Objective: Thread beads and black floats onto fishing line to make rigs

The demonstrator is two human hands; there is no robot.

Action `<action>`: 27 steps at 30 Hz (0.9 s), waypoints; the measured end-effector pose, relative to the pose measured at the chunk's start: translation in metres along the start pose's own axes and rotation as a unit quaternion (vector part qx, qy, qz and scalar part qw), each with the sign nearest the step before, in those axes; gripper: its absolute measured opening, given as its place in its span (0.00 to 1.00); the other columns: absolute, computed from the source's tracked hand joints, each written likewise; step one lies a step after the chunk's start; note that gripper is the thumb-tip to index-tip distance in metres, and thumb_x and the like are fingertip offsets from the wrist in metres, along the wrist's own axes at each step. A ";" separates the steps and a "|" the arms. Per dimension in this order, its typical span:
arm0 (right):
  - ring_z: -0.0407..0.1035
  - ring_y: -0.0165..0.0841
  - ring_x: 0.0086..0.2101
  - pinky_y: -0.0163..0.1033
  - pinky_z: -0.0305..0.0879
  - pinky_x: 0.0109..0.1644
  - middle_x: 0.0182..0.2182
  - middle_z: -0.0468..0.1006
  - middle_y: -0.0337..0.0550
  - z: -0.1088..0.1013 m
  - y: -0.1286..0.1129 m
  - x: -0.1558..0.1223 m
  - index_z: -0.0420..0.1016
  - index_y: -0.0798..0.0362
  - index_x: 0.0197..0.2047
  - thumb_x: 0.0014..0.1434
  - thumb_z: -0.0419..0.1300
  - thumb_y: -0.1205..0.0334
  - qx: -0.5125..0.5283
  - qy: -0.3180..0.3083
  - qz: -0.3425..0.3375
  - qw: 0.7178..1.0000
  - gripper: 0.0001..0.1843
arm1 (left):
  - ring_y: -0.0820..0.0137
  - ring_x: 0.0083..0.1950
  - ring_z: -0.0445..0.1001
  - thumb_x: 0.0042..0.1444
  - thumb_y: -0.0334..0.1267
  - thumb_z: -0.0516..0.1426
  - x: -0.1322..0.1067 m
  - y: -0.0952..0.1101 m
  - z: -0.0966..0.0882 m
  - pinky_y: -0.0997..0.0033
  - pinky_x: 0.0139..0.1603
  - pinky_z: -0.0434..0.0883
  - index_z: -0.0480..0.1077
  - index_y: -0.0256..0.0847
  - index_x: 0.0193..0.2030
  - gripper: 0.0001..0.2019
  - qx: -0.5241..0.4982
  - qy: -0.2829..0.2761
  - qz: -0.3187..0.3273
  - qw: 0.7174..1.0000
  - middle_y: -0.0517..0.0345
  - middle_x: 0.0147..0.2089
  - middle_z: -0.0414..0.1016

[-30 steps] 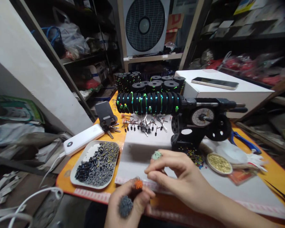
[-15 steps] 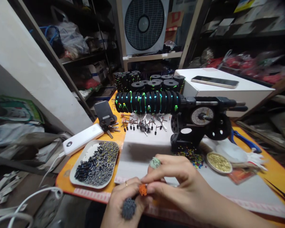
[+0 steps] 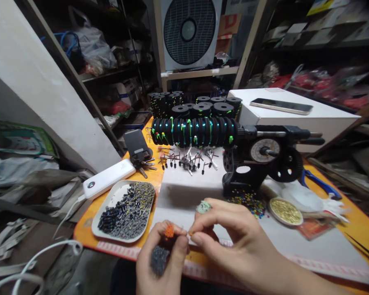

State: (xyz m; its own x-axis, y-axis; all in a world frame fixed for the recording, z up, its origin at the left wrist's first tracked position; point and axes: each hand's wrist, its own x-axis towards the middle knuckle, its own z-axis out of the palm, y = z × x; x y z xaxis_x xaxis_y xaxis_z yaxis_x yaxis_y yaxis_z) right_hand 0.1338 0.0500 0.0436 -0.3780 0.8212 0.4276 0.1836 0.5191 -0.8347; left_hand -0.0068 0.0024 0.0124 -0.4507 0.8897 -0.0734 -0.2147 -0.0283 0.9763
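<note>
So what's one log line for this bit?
left hand: grips orange bundle, grey bundle | right hand: pinches small orange piece

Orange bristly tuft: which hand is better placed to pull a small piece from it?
Probably right. The right hand pinches beside the orange bristly tuft, while the left hand grips it together with a dark grey tuft.
</note>
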 end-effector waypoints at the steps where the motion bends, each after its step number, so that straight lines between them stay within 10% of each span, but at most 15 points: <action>1: 0.67 0.28 0.25 0.33 0.61 0.29 0.22 0.75 0.38 0.001 0.000 0.000 0.81 0.54 0.32 0.61 0.63 0.69 0.003 0.000 -0.007 1.000 0.07 | 0.73 0.29 0.74 0.42 0.55 0.72 0.000 -0.002 0.000 0.81 0.33 0.72 0.77 0.42 0.28 0.19 -0.018 0.001 -0.011 1.000 0.62 0.26 0.75; 27: 0.66 0.31 0.26 0.35 0.59 0.28 0.24 0.73 0.43 -0.002 0.006 0.000 0.83 0.55 0.36 0.66 0.61 0.65 -0.040 -0.042 -0.035 0.998 0.10 | 0.74 0.27 0.66 0.57 0.45 0.66 0.005 -0.009 -0.004 0.78 0.31 0.65 0.71 0.42 0.25 0.15 -0.114 -0.046 0.066 0.990 0.65 0.22 0.67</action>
State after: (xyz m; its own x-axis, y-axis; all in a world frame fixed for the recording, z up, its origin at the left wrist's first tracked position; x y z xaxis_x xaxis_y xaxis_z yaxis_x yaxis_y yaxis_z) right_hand 0.1366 0.0538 0.0388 -0.4667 0.7610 0.4507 0.2250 0.5950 -0.7716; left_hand -0.0106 0.0047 0.0020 -0.4089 0.9090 0.0806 -0.3548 -0.2397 0.9037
